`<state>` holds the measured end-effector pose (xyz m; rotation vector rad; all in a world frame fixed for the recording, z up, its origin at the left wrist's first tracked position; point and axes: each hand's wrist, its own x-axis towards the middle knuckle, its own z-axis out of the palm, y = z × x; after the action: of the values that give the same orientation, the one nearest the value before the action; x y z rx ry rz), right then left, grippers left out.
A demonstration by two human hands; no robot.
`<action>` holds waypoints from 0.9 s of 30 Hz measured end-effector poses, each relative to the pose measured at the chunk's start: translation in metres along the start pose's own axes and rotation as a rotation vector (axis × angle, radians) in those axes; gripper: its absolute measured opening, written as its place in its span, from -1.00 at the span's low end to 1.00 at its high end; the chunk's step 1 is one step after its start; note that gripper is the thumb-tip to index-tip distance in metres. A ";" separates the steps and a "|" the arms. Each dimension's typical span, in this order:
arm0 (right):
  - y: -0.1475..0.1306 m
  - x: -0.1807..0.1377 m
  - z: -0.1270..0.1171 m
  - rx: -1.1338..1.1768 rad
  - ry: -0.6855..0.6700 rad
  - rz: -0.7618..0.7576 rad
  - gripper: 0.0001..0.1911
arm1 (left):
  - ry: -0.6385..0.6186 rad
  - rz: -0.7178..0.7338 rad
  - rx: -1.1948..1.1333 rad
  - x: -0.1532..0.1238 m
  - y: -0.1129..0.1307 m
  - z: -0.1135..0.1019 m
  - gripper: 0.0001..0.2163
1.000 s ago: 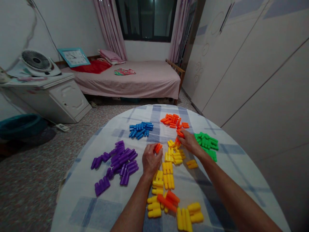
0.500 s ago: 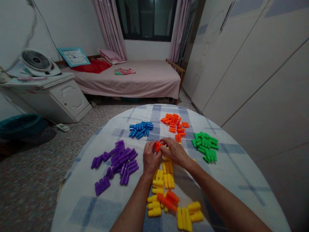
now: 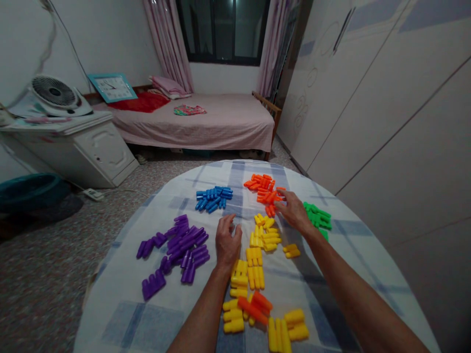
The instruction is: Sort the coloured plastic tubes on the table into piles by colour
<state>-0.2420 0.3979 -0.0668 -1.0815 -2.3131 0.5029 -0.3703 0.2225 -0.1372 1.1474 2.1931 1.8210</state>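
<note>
Two hands over a round table (image 3: 121, 314) w/ checked cloth, plastic pegs sorted by colour. Right hand (image 3: 294, 212) is at the near edge of the orange pile (image 3: 265, 188), fingertips on or pinching an orange peg; can't tell if it's actually gripped or just touched. Left hand (image 3: 227, 241) rests on the cloth between the purple pile (image 3: 180, 245) and yellow pegs (image 3: 257, 255), fingers loosely curled, nothing held afaict. Blue pile (image 3: 214, 197) sits far-left of orange, green pile (image 3: 317, 217) just right of the right wrist, partly hidden by it. Stray orange pegs (image 3: 255, 305) lie in the near yellow cluster, well apart from the orange pile.

Risks imo: right forearm passes close over the green pegs, so a sweep could knock them toward the yellows. Orange pile is loose, so a nudge from the fingers scatters it. Cloth could drag under the left palm and shift the rows.
</note>
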 end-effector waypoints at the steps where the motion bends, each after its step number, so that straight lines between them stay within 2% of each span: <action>1: 0.005 -0.001 -0.003 -0.056 0.001 -0.008 -0.61 | 0.001 -0.004 0.008 0.000 -0.001 0.000 -0.70; 4: 0.010 -0.011 -0.007 -0.169 -0.117 0.018 -0.73 | -0.015 -0.009 0.021 0.000 -0.002 0.001 -0.72; 6: 0.009 -0.016 -0.004 -0.223 -0.220 0.062 -0.78 | -0.025 -0.015 0.024 0.000 -0.001 0.001 -0.74; 8: 0.007 -0.017 0.004 -0.286 -0.265 0.103 -0.79 | -0.028 -0.023 0.024 0.000 -0.001 0.001 -0.75; 12: 0.006 -0.005 0.022 -0.387 -0.263 0.143 -0.81 | -0.030 -0.027 0.028 0.000 -0.001 0.001 -0.78; 16: 0.006 0.015 0.035 -0.394 -0.189 0.150 -0.83 | -0.030 -0.028 0.034 0.000 -0.002 0.002 -0.79; 21: 0.000 0.025 0.034 -0.374 -0.165 0.139 -0.79 | -0.038 -0.041 0.042 0.000 0.000 0.001 -0.80; 23: -0.007 0.014 0.026 -0.325 -0.172 0.090 -0.80 | -0.035 -0.040 0.054 0.000 0.000 0.001 -0.80; 25: -0.019 -0.008 0.012 -0.182 -0.241 -0.016 -0.84 | -0.034 -0.034 0.059 0.000 0.001 0.001 -0.79; 27: -0.033 -0.039 -0.004 0.036 -0.445 -0.146 -0.87 | -0.035 -0.030 0.062 0.000 0.001 0.001 -0.79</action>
<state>-0.2375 0.3474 -0.0584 -0.8376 -2.7271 0.7893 -0.3696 0.2231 -0.1365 1.1414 2.2504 1.7194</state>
